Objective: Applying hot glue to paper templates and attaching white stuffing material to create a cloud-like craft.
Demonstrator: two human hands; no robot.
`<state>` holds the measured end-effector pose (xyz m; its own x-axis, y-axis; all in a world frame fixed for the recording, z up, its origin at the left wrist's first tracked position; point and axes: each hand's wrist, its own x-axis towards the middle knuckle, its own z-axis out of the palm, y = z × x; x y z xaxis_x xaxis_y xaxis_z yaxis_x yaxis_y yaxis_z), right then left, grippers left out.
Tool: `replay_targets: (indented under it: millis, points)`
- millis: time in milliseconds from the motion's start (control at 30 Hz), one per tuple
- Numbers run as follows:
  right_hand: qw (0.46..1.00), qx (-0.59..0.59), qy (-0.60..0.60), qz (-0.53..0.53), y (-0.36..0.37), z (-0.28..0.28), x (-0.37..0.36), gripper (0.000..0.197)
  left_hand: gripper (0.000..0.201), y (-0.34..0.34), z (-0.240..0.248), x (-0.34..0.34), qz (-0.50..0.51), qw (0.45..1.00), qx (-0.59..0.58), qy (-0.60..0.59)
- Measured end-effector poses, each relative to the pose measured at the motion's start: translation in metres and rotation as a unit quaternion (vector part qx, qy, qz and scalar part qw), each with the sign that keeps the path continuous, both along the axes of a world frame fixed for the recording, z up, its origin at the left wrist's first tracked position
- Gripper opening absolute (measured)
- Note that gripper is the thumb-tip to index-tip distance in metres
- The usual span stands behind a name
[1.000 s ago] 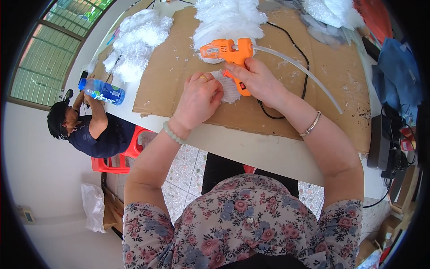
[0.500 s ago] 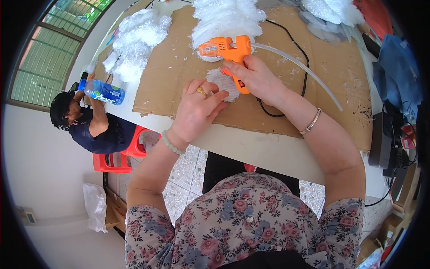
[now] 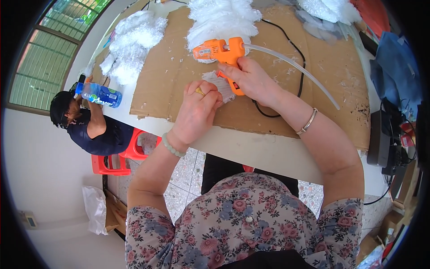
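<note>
An orange hot glue gun (image 3: 230, 54) is gripped by its handle in my right hand (image 3: 255, 80). Its nozzle points left, and a long clear glue stick (image 3: 300, 65) trails out of its back in a curve to the right. Below the gun lies a small white ribbed, mesh-like piece (image 3: 219, 85) on the cardboard (image 3: 161, 85). My left hand (image 3: 197, 105) is against the piece's left side, its fingers curled in and closed. Whatever is between those fingertips is hidden. A fluffy white bundle of shiny film (image 3: 219, 22) sits just beyond the nozzle.
More white fluffy bundles lie at the far left (image 3: 139, 40) and far right (image 3: 329, 11). A black cord (image 3: 303, 58) loops across the cardboard. At the left stands a blue-capped bottle (image 3: 105, 95), near another person (image 3: 96, 127). Dark boxes and cables (image 3: 380, 139) line the right edge.
The fingers of my left hand have curled in from a looser spread. The glue gun stays in my right hand, almost still, while the whole view has shifted slightly.
</note>
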<state>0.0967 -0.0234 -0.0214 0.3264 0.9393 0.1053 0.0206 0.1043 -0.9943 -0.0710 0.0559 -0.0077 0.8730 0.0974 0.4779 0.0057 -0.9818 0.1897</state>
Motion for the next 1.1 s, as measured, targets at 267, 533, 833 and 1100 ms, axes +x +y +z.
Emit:
replay_targets:
  millis: [267,533,833,1100]
  points:
    - [1.000,-0.006,0.000,0.014,0.005,-0.008,0.004,0.037,0.011,0.004,-0.003,0.002,-0.014,1.000,0.009,-0.004]
    - [0.996,-0.024,0.091,0.000,0.003,-0.003,0.005,0.038,0.007,0.015,-0.006,0.011,0.057,0.994,-0.066,0.064]
    - [0.993,-0.050,0.102,-0.019,-0.015,0.041,0.007,0.038,0.017,0.014,-0.005,0.015,0.094,0.988,-0.115,0.051]
    - [0.992,-0.044,0.117,-0.025,-0.008,0.027,0.005,0.038,0.018,0.023,-0.010,0.014,0.072,0.987,-0.143,-0.003]
